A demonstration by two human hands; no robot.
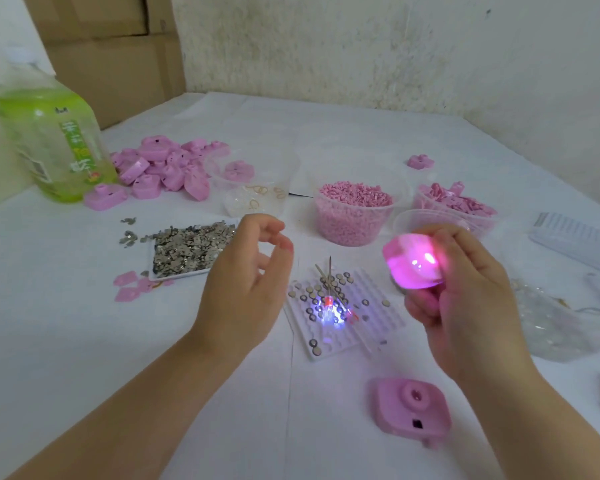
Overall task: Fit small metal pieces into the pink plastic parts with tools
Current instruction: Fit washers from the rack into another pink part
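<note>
My right hand (465, 306) grips a pink plastic part (413, 263) that glows from inside, held up above the table. My left hand (246, 282) hovers at centre with loosely curled fingers and holds nothing. Between my hands lies a white grid tray (381, 327) with small round metal pieces, thin wooden sticks (328, 275) and a lit LED. Small metal pieces fill a white tray (187, 249) to the left. Another pink part (411, 410) lies on the table near me.
A heap of pink parts (163, 171) sits at the back left beside a green bottle (54, 140). Clear tubs hold pink pellets (354, 213), pink bits (454, 202) and rings (257, 195). Plastic bags (561, 320) lie at right. Cardboard boxes stand behind.
</note>
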